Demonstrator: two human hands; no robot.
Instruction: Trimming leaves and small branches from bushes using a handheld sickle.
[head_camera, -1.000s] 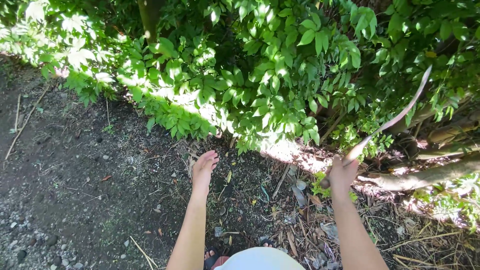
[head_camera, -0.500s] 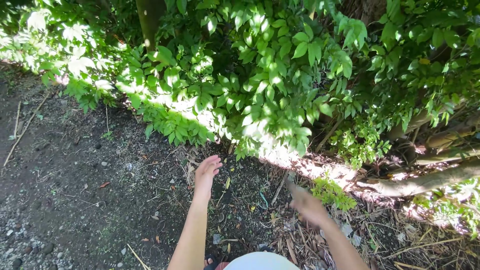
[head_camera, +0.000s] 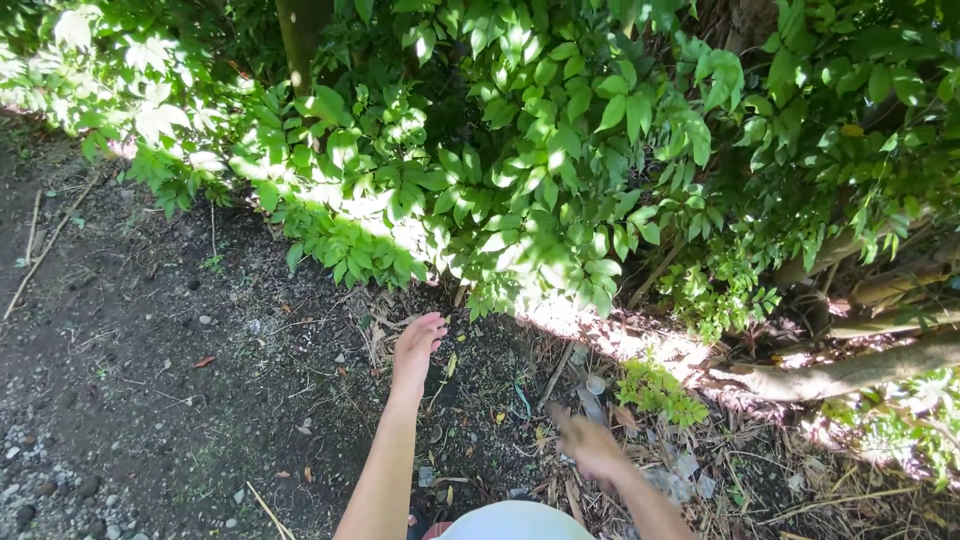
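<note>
My left hand (head_camera: 415, 348) is stretched out low over the dark soil (head_camera: 150, 350), fingers loosely spread and holding nothing, tips pointing up toward the edge of the leafy shrub (head_camera: 520, 160). It hovers just beside a patch of dry leaf litter (head_camera: 385, 335) at the shrub's base; can't tell if it touches the ground. My right hand (head_camera: 585, 445) is lower and nearer me, motion-blurred, so I cannot tell how its fingers stand or whether they grip anything. It sits over dry twigs and brown leaves (head_camera: 590, 490), near a small pale round object (head_camera: 595, 384), maybe a stone or shell, too small to say. Just right of that is a small bright green seedling (head_camera: 655, 392) in a sunlit spot. A thin green strip (head_camera: 522, 398) lies on the soil between my two hands. Thick bare branches (head_camera: 850, 372) run along the ground at right, well apart from both hands. A slim trunk (head_camera: 300, 40) rises at top, behind the foliage. Gravel (head_camera: 50, 490) is scattered bottom left. A long thin stick (head_camera: 45, 250) lies on the soil at far left. Something pale and rounded (head_camera: 515, 522) sits at the bottom edge between my forearms.
</note>
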